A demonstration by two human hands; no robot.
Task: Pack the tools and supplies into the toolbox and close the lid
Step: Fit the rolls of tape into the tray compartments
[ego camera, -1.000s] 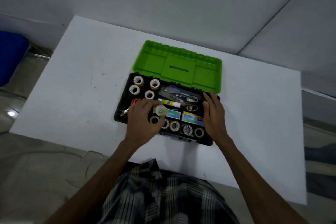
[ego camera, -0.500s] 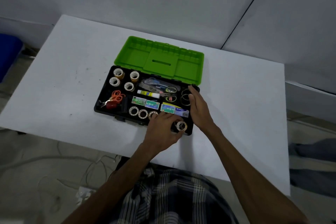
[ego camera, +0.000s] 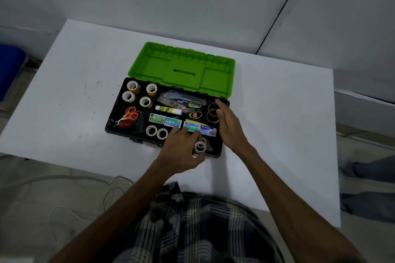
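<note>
Your left hand [ego camera: 181, 151] pinches a tape roll [ego camera: 199, 147] at the lower right of the toolbox [ego camera: 119, 100]; your right hand [ego camera: 229, 126] rests flat, fingers straight, on its right edge.

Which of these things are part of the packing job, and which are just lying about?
Part of the job: toolbox, green lid, tape roll held by left hand, orange scissors, glue stick, staple boxes.

Lying about: cables on floor, blue object.

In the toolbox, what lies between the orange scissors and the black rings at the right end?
In the head view: a glue stick and small staple boxes.
</note>
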